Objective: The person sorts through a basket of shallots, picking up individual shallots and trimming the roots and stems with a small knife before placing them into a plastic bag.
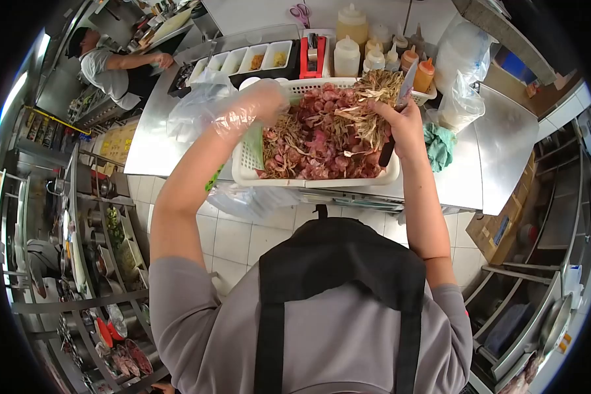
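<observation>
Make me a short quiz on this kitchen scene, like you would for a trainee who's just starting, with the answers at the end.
1. Multiple choice: besides dry stalks, what does the right hand hold?
a) purple scissors
b) a knife
c) a squeeze bottle

2. True or false: the teal cloth lies on the steel counter, to the right of the white basket.

3. Open question: what, apart from dry stalks, fills most of the basket?

Key:
1. b, a knife, its blade pointing up and away from the person.
2. True.
3. Reddish bulbs.
</observation>
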Motion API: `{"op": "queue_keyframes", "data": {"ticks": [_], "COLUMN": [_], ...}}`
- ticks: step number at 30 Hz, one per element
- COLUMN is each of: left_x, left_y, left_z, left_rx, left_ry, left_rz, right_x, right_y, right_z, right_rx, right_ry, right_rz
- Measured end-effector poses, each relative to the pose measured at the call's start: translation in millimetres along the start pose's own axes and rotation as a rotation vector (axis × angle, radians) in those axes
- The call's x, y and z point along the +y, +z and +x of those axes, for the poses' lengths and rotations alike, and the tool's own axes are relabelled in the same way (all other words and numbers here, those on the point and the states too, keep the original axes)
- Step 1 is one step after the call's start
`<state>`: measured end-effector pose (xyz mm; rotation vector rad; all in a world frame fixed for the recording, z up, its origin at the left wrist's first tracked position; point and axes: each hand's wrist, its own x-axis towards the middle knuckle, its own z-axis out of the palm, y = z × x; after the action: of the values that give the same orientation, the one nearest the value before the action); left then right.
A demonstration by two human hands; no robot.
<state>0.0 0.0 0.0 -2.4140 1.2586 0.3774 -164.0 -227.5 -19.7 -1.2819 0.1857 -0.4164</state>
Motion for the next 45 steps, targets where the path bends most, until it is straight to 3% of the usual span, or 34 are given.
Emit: {"op": "queue_keyframes", "data": {"ticks": [3,5,9,12,14,23,31,33,34,36,38,40,44,45], "left_x": [5.4,-2.7,-20.1,-13.3,-25.1,-18.4,-28.3,-23.7,-25.4,-29.2,-32.8,-22.7,-9.3,-10.7], "left_y": [-5.1,-7.0,3.2,-6.5,-1.1,-39.8,-84.3,-99.1,-107.2,-97.3,-92.9,-97.4,-120.7,-123.3], "left_z": [-2.1,-9.4,-14.9,-30.2,-30.9,-67.0,-95.8,-98.7,-100.3,-92.9,-89.0,-93.8,-98.0,-99.4], "left_rx": [0.102,0.283,0.384,0.47,0.644,0.547,0.627,0.359,0.257,0.235,0.231,0.353,0.216,0.321], "left_ry": [-0.007,0.117,0.187,0.206,0.203,0.126,0.124,-0.096,-0.074,-0.044,-0.013,-0.075,-0.245,-0.193], "left_rz": [0.008,-0.036,-0.148,-0.254,-0.199,-0.1,-0.205,-0.525,-0.598,-0.537,-0.478,-0.582,-0.495,-0.505], "right_x": [-5.5,-5.6,-8.3,-5.3,-2.6,-8.6,-15.8,-18.0,-18.8,-16.7,-19.3,-17.2,-21.2,-20.1], "right_y": [-13.8,-16.8,-5.9,-16.0,-12.6,-8.7,-1.1,0.0,1.0,0.8,0.4,-1.6,-3.0,-2.0], "right_z": [5.7,8.9,2.7,10.7,12.0,17.3,18.5,20.0,18.8,14.5,15.6,19.5,16.7,16.4], "right_rx": [-0.047,-0.046,-0.01,-0.063,-0.055,-0.062,-0.065,-0.061,-0.062,-0.055,-0.026,-0.047,-0.038,-0.02], "right_ry": [0.019,0.046,0.007,0.102,0.08,0.031,-0.006,-0.012,-0.023,-0.03,-0.008,-0.024,-0.031,-0.049], "right_rz": [-0.068,-0.044,0.115,0.032,0.081,0.08,0.046,0.042,0.048,0.059,0.052,0.066,0.049,0.057]}}
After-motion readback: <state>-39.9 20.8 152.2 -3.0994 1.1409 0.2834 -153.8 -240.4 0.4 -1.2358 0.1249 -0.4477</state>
